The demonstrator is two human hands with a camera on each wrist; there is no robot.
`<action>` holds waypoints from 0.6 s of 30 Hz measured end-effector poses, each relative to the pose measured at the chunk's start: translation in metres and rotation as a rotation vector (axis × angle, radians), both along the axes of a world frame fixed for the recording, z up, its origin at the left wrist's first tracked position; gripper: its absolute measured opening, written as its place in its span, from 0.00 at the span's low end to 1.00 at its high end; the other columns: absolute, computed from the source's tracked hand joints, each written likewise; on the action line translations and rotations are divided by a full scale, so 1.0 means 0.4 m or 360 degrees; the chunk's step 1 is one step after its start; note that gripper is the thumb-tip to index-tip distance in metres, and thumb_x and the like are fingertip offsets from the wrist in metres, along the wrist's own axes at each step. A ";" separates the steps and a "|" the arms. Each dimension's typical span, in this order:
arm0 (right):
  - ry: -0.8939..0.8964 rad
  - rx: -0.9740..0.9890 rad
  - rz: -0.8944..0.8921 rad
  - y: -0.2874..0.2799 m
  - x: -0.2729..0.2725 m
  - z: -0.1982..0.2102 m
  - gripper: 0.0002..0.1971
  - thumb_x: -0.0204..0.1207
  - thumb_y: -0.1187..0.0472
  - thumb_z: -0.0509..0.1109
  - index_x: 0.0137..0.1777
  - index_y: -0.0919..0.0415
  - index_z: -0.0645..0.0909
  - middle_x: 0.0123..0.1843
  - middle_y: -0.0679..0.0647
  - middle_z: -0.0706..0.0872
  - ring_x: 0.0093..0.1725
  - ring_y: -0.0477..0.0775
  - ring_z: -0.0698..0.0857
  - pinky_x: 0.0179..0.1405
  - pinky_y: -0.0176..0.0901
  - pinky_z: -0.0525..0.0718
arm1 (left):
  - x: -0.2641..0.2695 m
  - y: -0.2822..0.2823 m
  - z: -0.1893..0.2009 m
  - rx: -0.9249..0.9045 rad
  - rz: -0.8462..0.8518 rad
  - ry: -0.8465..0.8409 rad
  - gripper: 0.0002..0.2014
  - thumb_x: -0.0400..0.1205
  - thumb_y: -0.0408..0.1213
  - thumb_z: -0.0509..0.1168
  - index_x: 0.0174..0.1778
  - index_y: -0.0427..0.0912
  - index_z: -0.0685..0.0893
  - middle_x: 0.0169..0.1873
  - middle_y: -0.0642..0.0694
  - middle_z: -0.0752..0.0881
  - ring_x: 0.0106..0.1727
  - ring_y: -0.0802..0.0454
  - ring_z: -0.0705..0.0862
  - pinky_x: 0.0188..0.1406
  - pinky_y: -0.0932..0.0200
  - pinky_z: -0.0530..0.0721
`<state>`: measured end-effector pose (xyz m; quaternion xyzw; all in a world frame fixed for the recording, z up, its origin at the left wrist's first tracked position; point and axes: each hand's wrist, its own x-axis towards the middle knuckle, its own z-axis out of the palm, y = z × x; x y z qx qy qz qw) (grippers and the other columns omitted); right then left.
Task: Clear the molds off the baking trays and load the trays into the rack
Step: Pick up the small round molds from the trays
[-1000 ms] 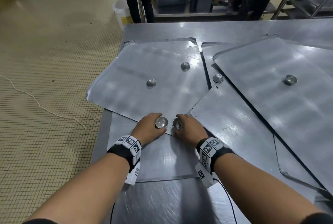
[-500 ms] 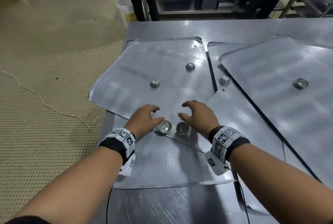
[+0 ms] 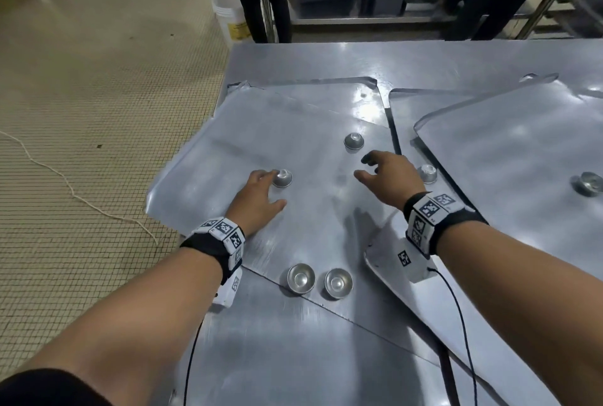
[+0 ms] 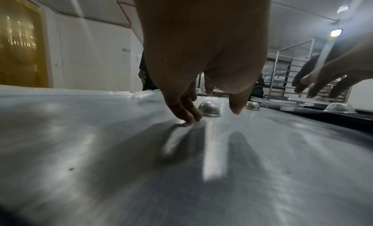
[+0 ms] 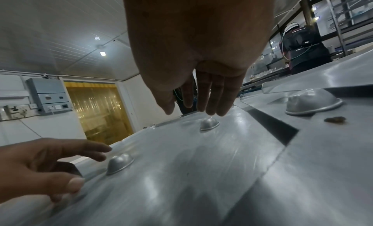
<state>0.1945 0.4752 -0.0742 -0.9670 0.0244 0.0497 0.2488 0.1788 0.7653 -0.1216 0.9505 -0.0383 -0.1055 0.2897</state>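
Note:
Two small metal molds, cup side up [image 3: 301, 278] [image 3: 338, 283], sit side by side at the near edge of the top baking tray [image 3: 319, 209]. Further up that tray two molds lie dome side up. My left hand [image 3: 261, 191] reaches over the tray, fingers loosely spread, fingertips right beside the left domed mold [image 3: 282, 178] [image 4: 209, 109] [image 5: 119, 163]. My right hand [image 3: 383, 177] hovers open, a short way below the far domed mold [image 3: 354, 140] [image 5: 209, 124]. Neither hand holds anything.
Several flat trays overlap on the steel table [image 3: 391, 56]. Another domed mold [image 3: 428, 173] sits on the tray to the right, and one more [image 3: 590, 183] on the far right tray. People's legs and a white bucket [image 3: 230, 18] stand beyond the table. A tray rack [image 4: 286, 79] stands behind.
Both hands let go of the two near molds, left them cup up at the tray's near edge, and moved forward toward the two domed molds further up the tray.

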 end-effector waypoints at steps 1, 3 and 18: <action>0.0010 -0.0003 0.0004 -0.003 0.023 -0.004 0.22 0.78 0.45 0.72 0.69 0.53 0.83 0.66 0.51 0.87 0.63 0.55 0.86 0.62 0.52 0.83 | 0.015 -0.006 -0.008 0.0013 0.0000 0.0001 0.34 0.81 0.48 0.71 0.83 0.50 0.68 0.78 0.48 0.67 0.60 0.42 0.84 0.65 0.52 0.81; 0.0044 -0.0015 0.0024 -0.007 0.068 -0.011 0.23 0.78 0.46 0.72 0.71 0.53 0.81 0.68 0.52 0.86 0.65 0.56 0.85 0.64 0.52 0.82 | 0.043 -0.020 -0.025 0.0025 0.0002 -0.0012 0.33 0.82 0.47 0.71 0.83 0.48 0.69 0.75 0.46 0.70 0.58 0.41 0.84 0.63 0.55 0.78; 0.0329 -0.0268 0.0202 0.015 0.299 -0.093 0.32 0.80 0.57 0.67 0.84 0.52 0.66 0.79 0.61 0.72 0.74 0.62 0.77 0.68 0.50 0.75 | 0.078 -0.026 -0.070 -0.0148 0.0077 -0.0078 0.24 0.82 0.46 0.72 0.74 0.52 0.78 0.64 0.51 0.72 0.45 0.52 0.80 0.53 0.60 0.78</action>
